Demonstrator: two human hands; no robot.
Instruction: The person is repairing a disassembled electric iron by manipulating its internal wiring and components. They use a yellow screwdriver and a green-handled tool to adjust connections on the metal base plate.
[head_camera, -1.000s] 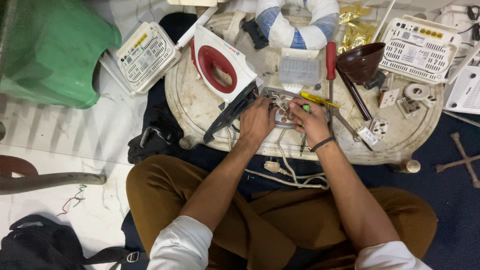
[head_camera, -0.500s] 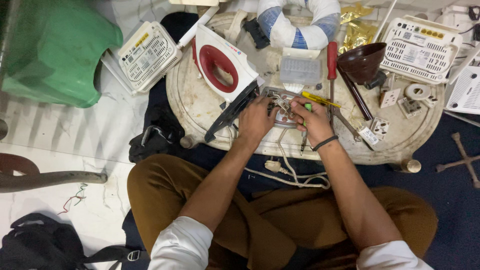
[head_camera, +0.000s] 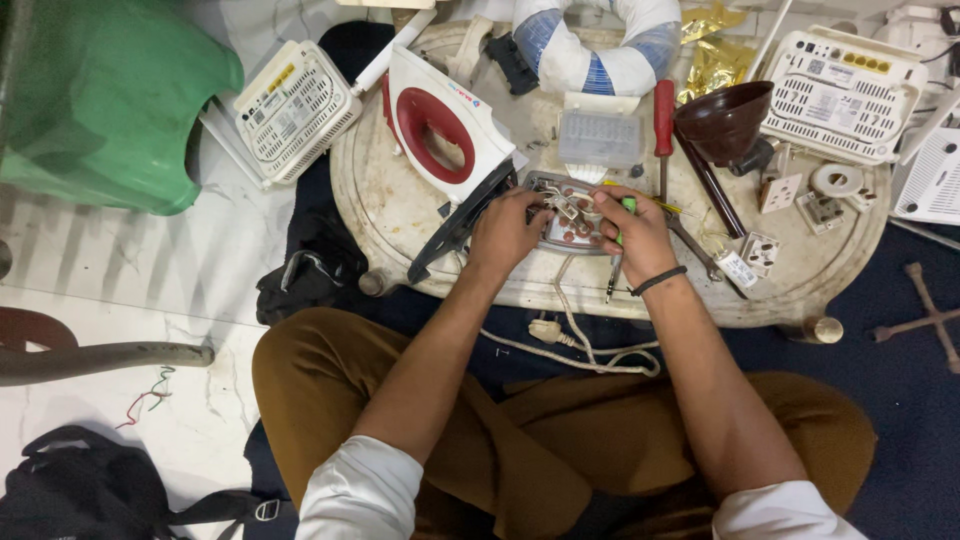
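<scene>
The metal iron base plate lay at the centre of the frame on the round tabletop. The left hand pinched its left edge, fingers closed on it. The right hand gripped a green-handled screwdriver against the plate. Just left stood the red-and-white iron body; above lay a clear plastic box and a red screwdriver.
</scene>
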